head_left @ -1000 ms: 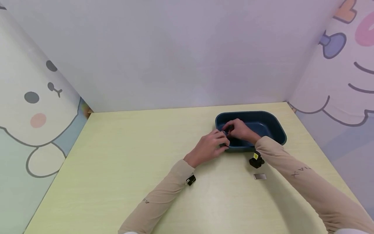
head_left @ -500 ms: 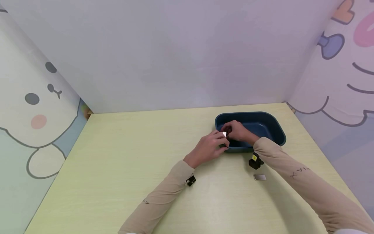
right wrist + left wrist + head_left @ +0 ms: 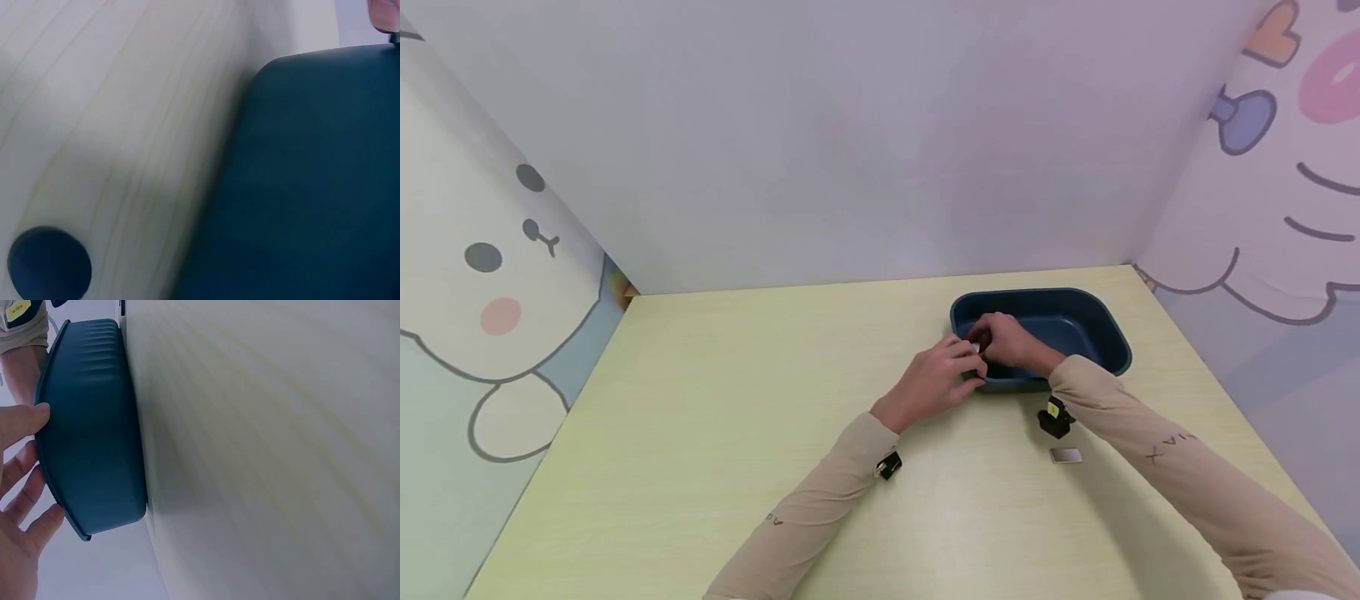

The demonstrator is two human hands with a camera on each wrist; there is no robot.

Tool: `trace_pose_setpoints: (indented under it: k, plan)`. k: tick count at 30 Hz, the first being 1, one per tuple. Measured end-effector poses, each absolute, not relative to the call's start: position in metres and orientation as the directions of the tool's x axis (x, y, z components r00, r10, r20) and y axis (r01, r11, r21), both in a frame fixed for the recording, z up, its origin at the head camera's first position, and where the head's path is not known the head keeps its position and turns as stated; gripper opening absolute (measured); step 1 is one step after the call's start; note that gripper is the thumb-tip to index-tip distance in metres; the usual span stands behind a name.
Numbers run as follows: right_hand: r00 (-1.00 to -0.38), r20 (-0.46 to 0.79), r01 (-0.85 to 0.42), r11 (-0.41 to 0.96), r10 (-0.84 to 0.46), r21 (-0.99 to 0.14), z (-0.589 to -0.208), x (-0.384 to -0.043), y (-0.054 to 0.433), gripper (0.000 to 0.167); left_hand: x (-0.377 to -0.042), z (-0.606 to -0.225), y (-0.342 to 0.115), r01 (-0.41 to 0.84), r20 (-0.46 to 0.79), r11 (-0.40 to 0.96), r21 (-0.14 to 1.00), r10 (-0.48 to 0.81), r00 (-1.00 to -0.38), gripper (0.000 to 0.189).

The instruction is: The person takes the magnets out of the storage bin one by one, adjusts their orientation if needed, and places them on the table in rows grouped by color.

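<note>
A dark blue rectangular basin with rounded corners stands at the back right of the table. My left hand grips its near-left rim; in the left wrist view one fingertip lies on the outer wall and other fingers lie along the rim. My right hand reaches over the near rim into the basin, its fingertips close to those of the left. There it pinches a small dark thing with a white face, mostly hidden by fingers. In the right wrist view only a fingertip of it shows.
A small silvery rectangle lies on the pale wooden table in front of the basin. A black wrist camera sits at each sleeve, on the left and right. Printed walls enclose the table's back and sides.
My right hand has shifted slightly, turning the small thing: its white face showed more half a second ago. My left hand stays at the rim. The silvery rectangle has not moved on the table.
</note>
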State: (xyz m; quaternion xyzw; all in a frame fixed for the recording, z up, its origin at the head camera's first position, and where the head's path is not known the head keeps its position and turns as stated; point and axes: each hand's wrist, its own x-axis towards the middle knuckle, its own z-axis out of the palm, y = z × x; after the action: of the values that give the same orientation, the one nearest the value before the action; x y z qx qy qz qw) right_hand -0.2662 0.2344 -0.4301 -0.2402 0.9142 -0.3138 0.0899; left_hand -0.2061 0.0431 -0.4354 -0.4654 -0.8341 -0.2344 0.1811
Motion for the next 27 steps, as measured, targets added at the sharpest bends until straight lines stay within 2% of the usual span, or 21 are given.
trace_pose_setpoints:
  k: [6, 11, 18, 27]
  plan:
    - [-0.851, 0.053, -0.451, 0.676, -0.522, -0.583, -0.433, -0.267, 0.234, 0.024, -0.206, -0.435, 0.043, 0.857, 0.520, 0.461, 0.230, 0.687, -0.508, 0.008]
    - [-0.850, 0.048, -0.448, 0.672, -0.525, -0.590, -0.432, -0.267, 0.235, 0.024, -0.206, -0.435, 0.043, 0.856, 0.521, 0.461, 0.234, 0.684, -0.511, 0.008]
    - [-0.904, -0.041, -0.278, 0.658, -0.425, -0.700, -0.428, -0.266, 0.246, 0.020, -0.206, -0.434, 0.043, 0.853, 0.515, 0.461, 0.245, 0.683, -0.517, 0.008]
    - [-0.911, -0.169, -0.083, 0.567, -0.377, -0.820, -0.423, -0.258, 0.261, 0.019, -0.205, -0.433, 0.043, 0.847, 0.493, 0.470, 0.248, 0.692, -0.528, 0.009]
